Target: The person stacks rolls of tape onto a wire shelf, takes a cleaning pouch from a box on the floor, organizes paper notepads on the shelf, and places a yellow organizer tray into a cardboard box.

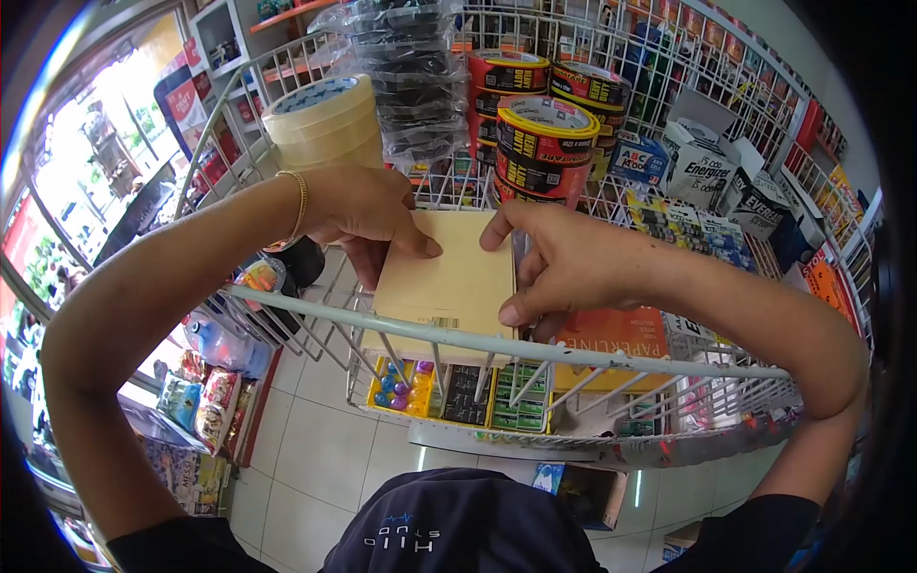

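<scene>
A thick cream-coloured paper stack (444, 272) with a small barcode near its front edge sits inside the white wire rack, just behind the front rail. My left hand (368, 215) grips its left side, thumb pressed on the top sheet and fingers curled down the edge. At the right edge is my right hand (559, 258), closed with its index finger on the far corner and its thumb low on the side. Partly under my right hand lies an orange and yellow Paperline pack (616, 334). What is beneath the stack is hidden.
Behind my hands stand clear tape rolls (325, 115), black and red tape rolls (544, 143) and plastic-wrapped black items (411, 76). Battery boxes (697, 167) are at the right. The wire rack's front rail (535, 349) crosses before me. Small goods (401, 387) hang below.
</scene>
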